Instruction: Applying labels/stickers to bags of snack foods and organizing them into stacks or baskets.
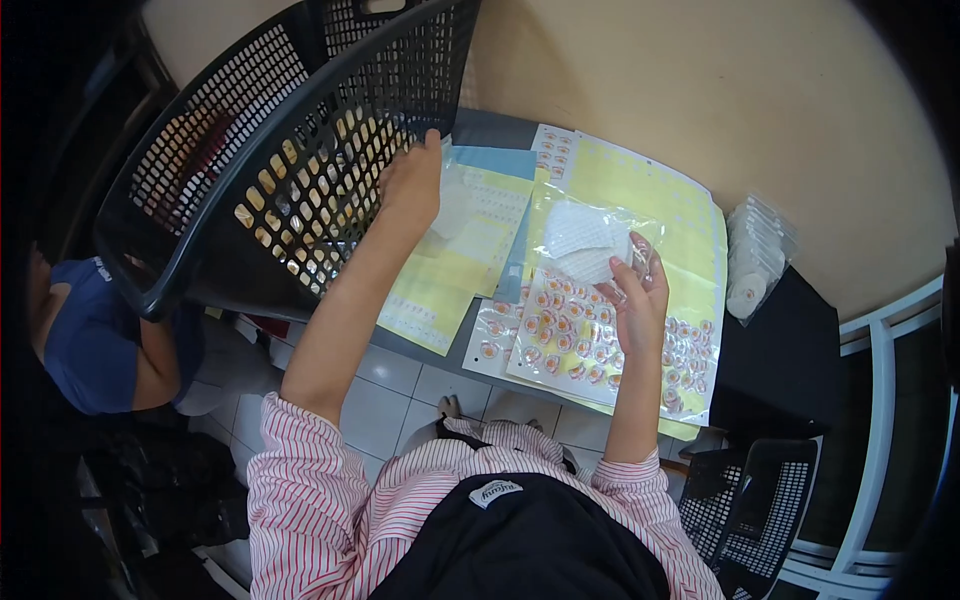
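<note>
My right hand (pixel 643 304) grips the lower right edge of a clear plastic bag (pixel 551 196) with white, textured fabric pads (pixel 581 229) inside. It is above yellow-and-white sheets (pixel 637 180) and sheets of round printed stickers (pixel 559 322). My left hand (pixel 414 180) is beside the wall of a large black plastic basket (pixel 277 112), its fingers closed on another clear bag (pixel 453 202) with something white in it. That bag is blurred and partly hidden behind the hand. Under it lie a yellow-and-white sheet (pixel 427 300) and a blue sheet (pixel 517 259).
Round white items in clear bags (pixel 754 255) are stacked by the wall at the table's right. Through the black basket's holes, packed contents show. At left is a person in a blue top (pixel 97 337). Another black basket (pixel 757 502) stands low at the right.
</note>
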Demonstrator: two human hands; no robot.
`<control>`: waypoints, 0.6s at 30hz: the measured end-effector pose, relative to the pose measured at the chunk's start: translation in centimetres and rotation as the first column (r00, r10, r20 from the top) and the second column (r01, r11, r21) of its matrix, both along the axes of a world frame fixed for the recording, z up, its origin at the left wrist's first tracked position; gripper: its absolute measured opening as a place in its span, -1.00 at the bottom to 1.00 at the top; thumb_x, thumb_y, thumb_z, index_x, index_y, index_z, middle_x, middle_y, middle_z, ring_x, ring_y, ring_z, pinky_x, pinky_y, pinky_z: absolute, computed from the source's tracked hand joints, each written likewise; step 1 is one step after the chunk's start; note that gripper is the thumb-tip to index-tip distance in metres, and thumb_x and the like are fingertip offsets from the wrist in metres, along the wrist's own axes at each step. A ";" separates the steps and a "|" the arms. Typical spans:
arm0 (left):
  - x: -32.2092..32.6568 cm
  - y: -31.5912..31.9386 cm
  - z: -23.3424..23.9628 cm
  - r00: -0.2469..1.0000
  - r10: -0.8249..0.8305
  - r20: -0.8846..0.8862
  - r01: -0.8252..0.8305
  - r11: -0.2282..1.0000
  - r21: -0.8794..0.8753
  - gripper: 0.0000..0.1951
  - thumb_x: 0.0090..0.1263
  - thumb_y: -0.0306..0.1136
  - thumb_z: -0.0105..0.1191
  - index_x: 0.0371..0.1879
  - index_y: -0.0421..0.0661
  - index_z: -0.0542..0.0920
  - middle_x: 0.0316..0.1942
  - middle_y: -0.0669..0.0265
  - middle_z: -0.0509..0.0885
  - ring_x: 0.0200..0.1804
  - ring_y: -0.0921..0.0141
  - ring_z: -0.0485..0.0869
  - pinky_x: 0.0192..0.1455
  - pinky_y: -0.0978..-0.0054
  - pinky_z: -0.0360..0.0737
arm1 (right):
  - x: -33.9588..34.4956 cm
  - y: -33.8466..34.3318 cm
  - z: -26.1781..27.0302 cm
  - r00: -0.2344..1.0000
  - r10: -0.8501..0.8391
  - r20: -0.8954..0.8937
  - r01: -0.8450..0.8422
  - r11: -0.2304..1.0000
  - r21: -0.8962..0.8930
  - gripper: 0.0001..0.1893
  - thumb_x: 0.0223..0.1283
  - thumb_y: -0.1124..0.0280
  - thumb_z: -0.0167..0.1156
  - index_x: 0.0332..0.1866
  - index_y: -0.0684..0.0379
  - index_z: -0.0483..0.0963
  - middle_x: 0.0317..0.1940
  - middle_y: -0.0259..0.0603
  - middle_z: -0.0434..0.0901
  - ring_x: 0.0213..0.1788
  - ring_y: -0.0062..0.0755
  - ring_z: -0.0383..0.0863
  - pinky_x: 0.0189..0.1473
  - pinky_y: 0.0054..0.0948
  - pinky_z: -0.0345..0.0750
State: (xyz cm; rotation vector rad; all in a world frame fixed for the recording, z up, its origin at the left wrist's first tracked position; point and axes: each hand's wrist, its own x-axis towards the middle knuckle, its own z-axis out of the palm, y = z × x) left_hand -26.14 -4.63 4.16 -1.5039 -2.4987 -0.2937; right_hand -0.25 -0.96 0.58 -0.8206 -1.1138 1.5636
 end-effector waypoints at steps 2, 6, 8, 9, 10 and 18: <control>0.4 -0.4 -0.3 0.999 -0.010 0.049 0.011 1.000 -0.013 -0.55 0.02 -0.66 -0.08 -0.03 -0.20 0.23 -0.08 0.03 0.43 0.01 0.10 0.42 -0.09 0.29 0.47 | 0.2 -0.3 0.4 1.000 0.030 0.008 -0.030 0.998 0.053 -0.53 -0.03 0.50 0.13 0.05 0.29 0.23 -0.14 -0.13 0.41 -0.25 -0.43 0.51 -0.34 -0.52 0.53; 2.3 -1.9 -0.9 0.944 -0.172 -0.281 0.248 0.932 0.264 -0.50 0.11 -0.51 -0.05 0.08 -0.23 0.20 0.05 -0.03 0.27 0.16 0.13 0.22 0.17 0.27 0.23 | 0.6 -0.9 1.4 0.967 0.181 0.177 -0.212 0.962 0.173 -0.54 -0.07 0.54 0.16 0.02 0.31 0.27 -0.21 -0.14 0.43 -0.30 -0.49 0.51 -0.35 -0.57 0.54; 4.1 -2.7 -0.9 0.820 -0.552 0.152 0.407 0.749 0.522 -0.57 0.18 -0.46 -0.06 0.06 -0.19 0.23 0.03 0.04 0.34 0.12 0.24 0.32 0.13 0.37 0.27 | 0.7 -1.2 2.0 0.946 0.221 0.236 -0.269 0.944 0.192 -0.55 -0.09 0.57 0.17 0.01 0.31 0.29 -0.24 -0.15 0.44 -0.32 -0.51 0.51 -0.36 -0.58 0.54; 5.2 -3.1 -1.0 0.821 -0.542 0.182 0.395 0.768 0.504 -0.57 0.18 -0.46 -0.06 0.06 -0.19 0.23 0.03 0.04 0.34 0.12 0.24 0.32 0.13 0.37 0.27 | 0.6 -1.3 2.3 0.936 0.250 0.247 -0.300 0.934 0.193 -0.54 -0.10 0.58 0.18 0.00 0.32 0.29 -0.26 -0.16 0.46 -0.33 -0.52 0.51 -0.37 -0.59 0.54; 6.3 -3.5 -1.1 0.606 -0.647 0.463 0.395 0.750 0.531 -0.59 0.19 -0.43 -0.04 0.04 -0.20 0.27 -0.03 0.10 0.39 0.06 0.32 0.37 0.08 0.42 0.30 | 0.6 -1.4 2.7 0.926 0.268 0.265 -0.322 0.929 0.184 -0.54 -0.11 0.60 0.19 0.00 0.32 0.30 -0.28 -0.17 0.47 -0.34 -0.53 0.52 -0.37 -0.59 0.54; 10.4 -6.0 -2.2 0.070 -0.587 0.806 0.108 0.808 0.579 -0.84 0.20 -0.46 0.01 -0.27 -0.21 0.43 -0.40 0.38 0.51 -0.30 0.61 0.46 -0.20 0.62 0.42 | 0.4 -2.4 3.8 0.962 0.218 0.165 -0.253 0.939 0.234 -0.67 -0.05 0.58 0.16 -0.10 0.34 0.36 -0.36 -0.15 0.52 -0.33 -0.46 0.55 -0.33 -0.58 0.52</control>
